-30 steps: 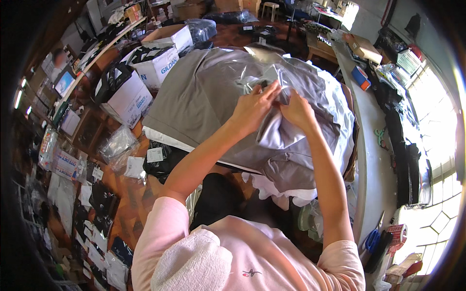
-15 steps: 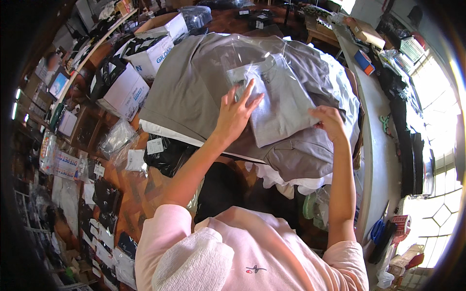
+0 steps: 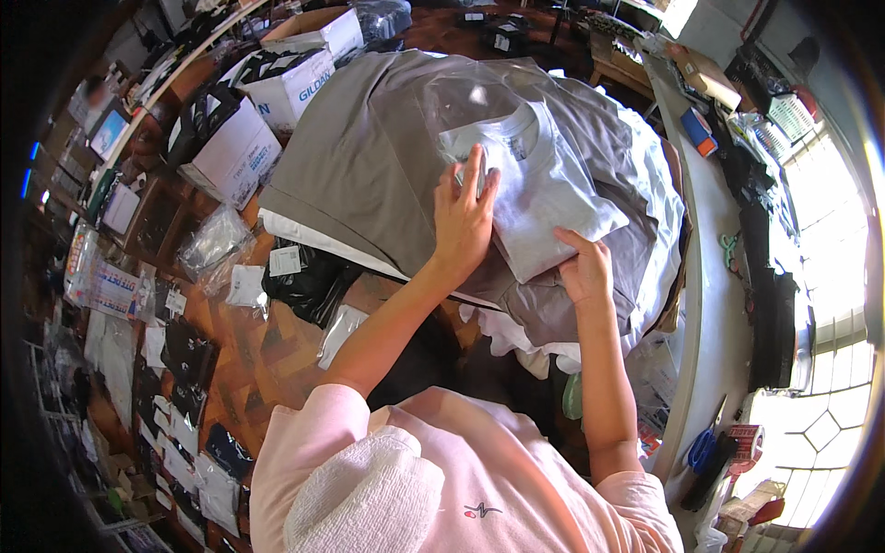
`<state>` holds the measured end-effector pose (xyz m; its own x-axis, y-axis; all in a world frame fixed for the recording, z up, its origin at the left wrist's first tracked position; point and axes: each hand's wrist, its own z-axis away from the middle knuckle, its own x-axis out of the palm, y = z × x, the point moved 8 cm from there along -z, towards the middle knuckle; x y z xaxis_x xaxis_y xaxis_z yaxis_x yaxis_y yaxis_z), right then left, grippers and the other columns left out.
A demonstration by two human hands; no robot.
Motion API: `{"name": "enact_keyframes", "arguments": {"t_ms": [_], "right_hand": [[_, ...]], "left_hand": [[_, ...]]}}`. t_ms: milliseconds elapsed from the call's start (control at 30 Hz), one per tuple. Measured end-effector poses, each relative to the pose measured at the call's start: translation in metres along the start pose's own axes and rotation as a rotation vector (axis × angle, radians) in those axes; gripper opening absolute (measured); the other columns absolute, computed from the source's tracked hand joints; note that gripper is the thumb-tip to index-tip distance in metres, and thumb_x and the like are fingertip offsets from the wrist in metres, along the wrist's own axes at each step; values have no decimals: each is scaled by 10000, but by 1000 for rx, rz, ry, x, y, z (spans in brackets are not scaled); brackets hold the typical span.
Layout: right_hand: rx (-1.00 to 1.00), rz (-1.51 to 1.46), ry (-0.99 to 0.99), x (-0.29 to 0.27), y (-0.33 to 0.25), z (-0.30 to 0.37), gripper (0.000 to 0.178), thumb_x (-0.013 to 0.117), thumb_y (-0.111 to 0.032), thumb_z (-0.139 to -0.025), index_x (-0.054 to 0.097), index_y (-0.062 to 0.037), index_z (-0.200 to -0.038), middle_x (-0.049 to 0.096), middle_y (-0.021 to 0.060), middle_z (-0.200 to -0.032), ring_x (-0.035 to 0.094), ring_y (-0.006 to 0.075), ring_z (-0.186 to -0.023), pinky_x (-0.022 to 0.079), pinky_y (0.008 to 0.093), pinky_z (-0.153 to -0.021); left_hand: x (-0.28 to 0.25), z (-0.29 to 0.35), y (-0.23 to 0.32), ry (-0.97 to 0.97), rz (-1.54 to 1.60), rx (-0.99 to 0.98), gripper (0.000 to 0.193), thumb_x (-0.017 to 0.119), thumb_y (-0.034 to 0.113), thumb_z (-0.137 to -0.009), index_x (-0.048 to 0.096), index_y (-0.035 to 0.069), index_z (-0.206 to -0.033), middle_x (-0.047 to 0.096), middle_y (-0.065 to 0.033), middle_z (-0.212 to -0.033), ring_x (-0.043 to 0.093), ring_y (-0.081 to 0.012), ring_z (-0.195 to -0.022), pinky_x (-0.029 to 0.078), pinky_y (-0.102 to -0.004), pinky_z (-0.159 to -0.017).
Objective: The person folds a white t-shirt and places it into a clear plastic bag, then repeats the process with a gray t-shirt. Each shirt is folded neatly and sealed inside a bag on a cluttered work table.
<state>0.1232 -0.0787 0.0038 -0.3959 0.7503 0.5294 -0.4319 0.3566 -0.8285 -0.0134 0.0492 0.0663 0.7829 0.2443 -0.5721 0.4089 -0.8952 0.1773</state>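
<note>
A folded light grey T-shirt (image 3: 553,189) lies at a slant over the heap of fabric, its collar toward the far side. Clear plastic, seemingly a bag (image 3: 452,92), spreads around and beyond the collar end. I cannot tell how far the shirt sits inside it. My left hand (image 3: 464,221) is open at the shirt's left side, fingers stretched upward and apart against the plastic and the shirt's edge. With its thumb on top and fingers tucked beneath, my right hand (image 3: 587,269) grips the shirt's near edge. Under both is a large brownish-grey garment (image 3: 332,157).
White cloth (image 3: 650,157) shows at the heap's right. Along the right runs a long pale table (image 3: 714,304) with blue-handled scissors (image 3: 702,449) and a tape roll (image 3: 745,442). White cartons (image 3: 235,161) stand at the left. Packed plastic bags (image 3: 300,286) lie on the wooden floor.
My right hand has moved left and nearer to me along the shirt's edge. The shirt has turned, its right corner now free of my hand. My left hand has shifted slightly right.
</note>
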Motion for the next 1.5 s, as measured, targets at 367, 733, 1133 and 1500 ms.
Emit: {"name": "enact_keyframes", "arguments": {"t_ms": [367,733,1133,1500], "right_hand": [[-436,1628,415,7,-77,52,274,654,-163,-770,587,18,-965,611,126,-866,596,267,-704,464,349,-651],[-743,1596,-772,106,7,36,527,477,-43,-839,317,35,-1335,271,216,-1411,219,361,-1332,233,420,-1086],[-645,1387,-861,119,5,-19,612,501,-107,-840,236,-10,-1383,222,246,-1423,183,411,-1329,223,432,-1084],[-1088,1551,-940,116,-2,9,475,520,-7,-810,409,11,-1272,337,183,-1390,458,342,-1182,466,375,-907]], "left_hand": [[-19,11,16,-21,95,35,361,606,-17,-692,606,90,-1036,465,-101,-1126,481,-311,-960,445,-377,-804],[-32,13,20,-5,220,83,469,560,-14,-693,539,-22,-1161,486,-107,-1202,511,-273,-955,479,-327,-777],[-23,2,26,-60,70,39,474,558,24,-685,507,-100,-1140,447,-150,-1249,496,-260,-952,446,-320,-824],[-28,-2,35,-46,44,58,468,568,57,-663,515,-156,-1076,414,-200,-1243,494,-256,-954,457,-308,-810]]}}
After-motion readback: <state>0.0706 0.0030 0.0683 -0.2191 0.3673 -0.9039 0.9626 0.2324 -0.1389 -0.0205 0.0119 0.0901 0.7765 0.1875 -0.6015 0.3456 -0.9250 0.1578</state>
